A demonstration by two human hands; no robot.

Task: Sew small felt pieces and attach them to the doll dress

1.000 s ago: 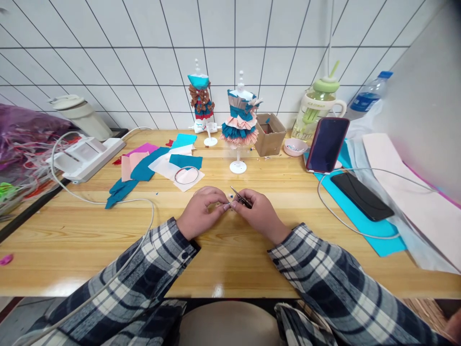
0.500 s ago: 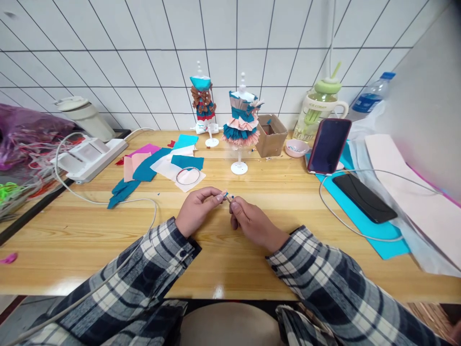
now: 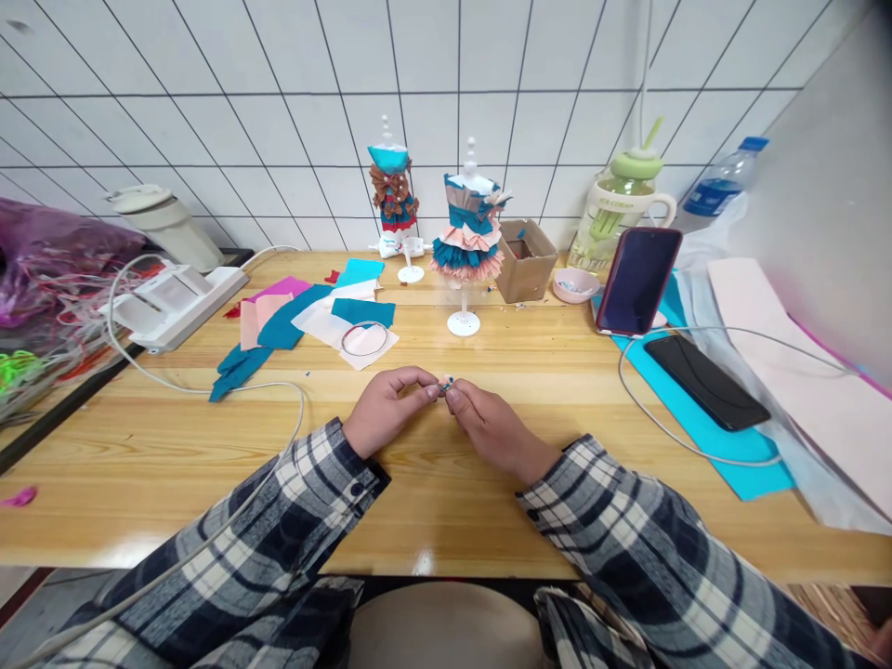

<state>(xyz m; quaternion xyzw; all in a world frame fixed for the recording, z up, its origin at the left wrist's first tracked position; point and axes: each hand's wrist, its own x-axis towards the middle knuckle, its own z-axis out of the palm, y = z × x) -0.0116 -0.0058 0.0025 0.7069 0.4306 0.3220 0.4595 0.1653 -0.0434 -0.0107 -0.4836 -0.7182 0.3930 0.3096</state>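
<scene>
A tiny pink and blue paper piece [image 3: 447, 381] is pinched between my two hands over the middle of the wooden table. My left hand [image 3: 392, 405] has thumb and forefinger closed at its left side. On its right side, my right hand [image 3: 493, 426] is also closed, its fingertips nearly touching the left ones. Behind my hands stands a white mini dress form [image 3: 464, 237] in a blue, pink and grey ruffled paper dress. Further back left is a second form [image 3: 394, 200] with brown bows. A thin ring of wire [image 3: 365, 339] lies on pale paper left of centre.
Blue paper scraps [image 3: 289, 321] and a white power strip [image 3: 181, 307] lie left. Behind are a small cardboard box [image 3: 528, 279] and pink dish [image 3: 575, 286]. An upright phone [image 3: 636, 279], green-lidded bottle [image 3: 623, 209], flat black phone [image 3: 705, 382] and cable are right.
My left fingertips have moved slightly right and down, closer to the right ones. The small paper piece now sits just above where the fingertips meet.
</scene>
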